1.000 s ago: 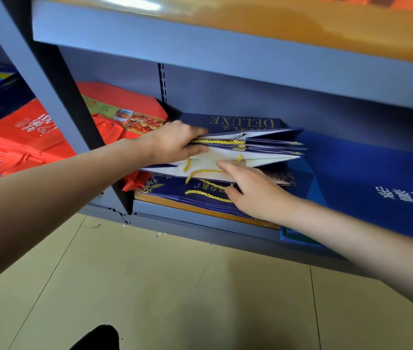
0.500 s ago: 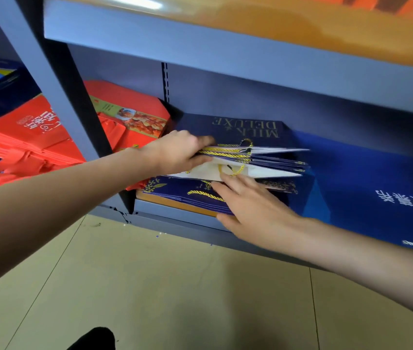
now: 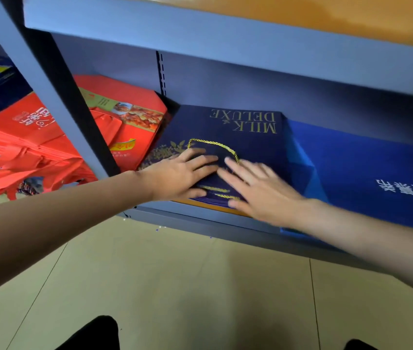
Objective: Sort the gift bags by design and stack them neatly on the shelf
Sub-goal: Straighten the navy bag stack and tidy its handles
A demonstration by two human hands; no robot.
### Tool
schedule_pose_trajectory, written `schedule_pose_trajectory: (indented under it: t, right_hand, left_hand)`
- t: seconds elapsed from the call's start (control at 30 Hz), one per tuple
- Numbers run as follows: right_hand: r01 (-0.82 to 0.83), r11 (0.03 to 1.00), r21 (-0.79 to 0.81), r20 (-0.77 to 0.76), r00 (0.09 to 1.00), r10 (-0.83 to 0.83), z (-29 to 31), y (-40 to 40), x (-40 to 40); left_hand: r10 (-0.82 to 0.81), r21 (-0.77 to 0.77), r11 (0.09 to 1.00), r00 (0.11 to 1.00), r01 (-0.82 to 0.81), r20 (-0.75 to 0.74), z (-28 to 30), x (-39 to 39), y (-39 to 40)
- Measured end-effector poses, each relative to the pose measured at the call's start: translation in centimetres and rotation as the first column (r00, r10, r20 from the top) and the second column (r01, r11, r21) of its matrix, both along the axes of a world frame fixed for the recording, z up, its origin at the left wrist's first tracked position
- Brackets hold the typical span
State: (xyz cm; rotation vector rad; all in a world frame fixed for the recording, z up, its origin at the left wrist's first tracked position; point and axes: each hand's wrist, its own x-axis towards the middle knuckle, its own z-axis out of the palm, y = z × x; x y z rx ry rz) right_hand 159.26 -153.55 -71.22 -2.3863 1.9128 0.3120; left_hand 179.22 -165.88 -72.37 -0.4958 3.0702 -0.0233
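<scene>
Far left, past the grey-blue metal shelf upright (image 3: 49, 97), there's a messy pile of flat red-orange gift bags (image 3: 23, 142), too many edges to count properly, and a second red-orange pile with a food photo on top (image 3: 129, 114) sits just right of the upright. Next along, the stack of flat navy paper gift bags printed "MILK DELUXE" in gold (image 3: 246, 132) lies on the lower shelf board (image 3: 200, 215), with maybe three or four bag edges showing at the front, can't say exactly. The left hand (image 3: 175, 175) lies flat on top of that stack, fingers straight and a bit spread, thumb hanging over the front edge, pressing down rather than grabbing anything. One gold twisted rope handle (image 3: 215, 145) loops out just past its fingertips, and two more bits of gold cord peek between the hands. The right hand (image 3: 258, 190) is flat on the same stack too, fingers splayed wide, slightly blurry, tips nearly touching the left hand's. On the right, touching the navy stack, one big bright blue bag with white characters (image 3: 377, 173) lies flat.
</scene>
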Motion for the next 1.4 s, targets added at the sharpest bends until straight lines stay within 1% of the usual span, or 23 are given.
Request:
schedule_pose_trajectory:
  t: [0.03,0.07,0.1,0.17,0.23,0.33,0.47,0.57,0.67,0.73,0.83,0.9,0.93,1.0,1.07,1.1,1.13,1.17,1.2,1.27,1.3,1.37,1.4]
  right_hand:
    - [-0.007,0.999,0.039,0.001,1.000,0.007,-1.1,0.6,-0.1]
    - [-0.021,0.999,0.033,0.012,1.000,0.020,-2.0,1.2,-0.3]
    - [-0.018,1.000,0.008,0.052,0.998,0.017,-2.4,1.7,-0.4]
    - [0.024,1.000,-0.008,0.185,0.983,-0.022,-2.0,1.7,-1.0]
    - [0.098,0.995,-0.004,0.272,0.958,-0.093,-1.5,1.6,-2.1]
    - [0.163,0.986,0.037,0.238,0.957,-0.167,-1.5,2.4,-3.4]
    - [0.194,0.976,0.099,0.196,0.958,-0.210,-2.5,2.8,-3.4]
    - [0.197,0.972,0.127,0.163,0.962,-0.217,-2.7,2.6,-3.1]
    - [0.196,0.972,0.131,0.145,0.966,-0.214,-2.4,2.5,-3.2]
    - [0.193,0.972,0.131,0.124,0.970,-0.209,-2.2,2.4,-3.2]
    - [0.191,0.973,0.126,0.057,0.978,-0.199,-1.4,1.7,-3.4]
    - [0.194,0.976,0.095,0.022,0.980,-0.197,-0.3,1.2,-3.9]
    - [0.200,0.975,0.092,0.004,0.979,-0.202,0.0,0.9,-4.1]
    - [0.220,0.967,0.129,-0.032,0.976,-0.217,0.0,0.8,-3.8]
    - [0.230,0.958,0.171,-0.064,0.973,-0.222,-0.7,0.9,-3.3]
    - [0.230,0.955,0.186,-0.049,0.973,-0.224,-0.9,0.9,-3.1]
    - [0.235,0.951,0.200,0.001,0.971,-0.240,-0.8,0.8,-3.0]
    - [0.257,0.942,0.216,0.093,0.955,-0.282,-0.3,0.6,-3.0]
    - [0.302,0.924,0.233,0.218,0.910,-0.352,0.4,0.2,-2.9]
    - [0.393,0.887,0.242,0.477,0.748,-0.462,1.7,-0.7,-2.7]
    - [0.420,0.877,0.234,0.560,0.679,-0.475,2.1,-1.2,-2.4]
    - [0.430,0.871,0.237,0.626,0.618,-0.476,2.3,-1.9,-1.2]
    - [0.419,0.875,0.242,0.650,0.599,-0.467,2.3,-2.1,-0.4]
  left_hand:
    - [-0.003,0.001,1.000,1.000,0.003,0.026,-0.5,0.4,0.1]
    - [0.027,0.016,0.999,1.000,-0.027,0.014,-0.9,1.0,0.0]
    - [0.107,0.070,0.992,0.994,-0.108,0.023,-1.0,1.6,-0.3]
    - [0.282,0.187,0.940,0.958,-0.286,0.049,-0.4,2.8,-0.6]
    - [0.364,0.273,0.892,0.931,-0.359,0.035,0.2,3.4,-0.9]
    - [0.349,0.223,0.904,0.931,-0.365,0.112,-0.1,3.5,-0.9]
    - [0.389,0.224,0.869,0.889,-0.441,0.241,0.4,2.3,-1.6]
    - [0.373,0.175,0.876,0.862,-0.449,0.343,0.5,0.7,-1.7]
    - [0.350,0.181,0.881,0.860,-0.437,0.370,-0.2,0.2,-2.3]
    - [0.307,0.169,0.908,0.883,-0.384,0.355,-0.2,0.3,-2.6]
    - [0.227,0.112,0.957,0.931,-0.268,0.287,0.8,0.9,-2.8]
    - [0.201,0.097,0.969,0.955,-0.227,0.220,1.2,1.6,-3.1]
    - [0.202,0.088,0.970,0.955,-0.225,0.216,1.2,1.9,-3.2]
    - [0.217,0.021,0.972,0.923,-0.236,0.316,0.6,1.8,-2.8]
    - [0.248,-0.074,0.968,0.866,-0.240,0.435,-0.5,1.2,-2.3]
    - [0.257,-0.101,0.966,0.847,-0.237,0.465,-0.8,1.0,-2.2]
    - [0.260,-0.110,0.965,0.844,-0.237,0.468,-1.0,0.9,-2.2]
    - [0.259,-0.092,0.965,0.856,-0.244,0.446,-0.9,1.1,-2.3]
    - [0.250,-0.040,0.966,0.877,-0.257,0.409,-0.7,1.3,-2.6]
    - [0.229,0.148,0.948,0.929,-0.280,0.291,0.0,1.8,-3.0]
    - [0.223,0.266,0.922,0.947,-0.282,0.231,0.4,2.0,-3.0]
    - [0.243,0.471,0.834,0.958,-0.287,0.154,1.1,2.1,-3.1]
    - [0.263,0.516,0.805,0.956,-0.294,0.135,1.2,2.2,-3.3]
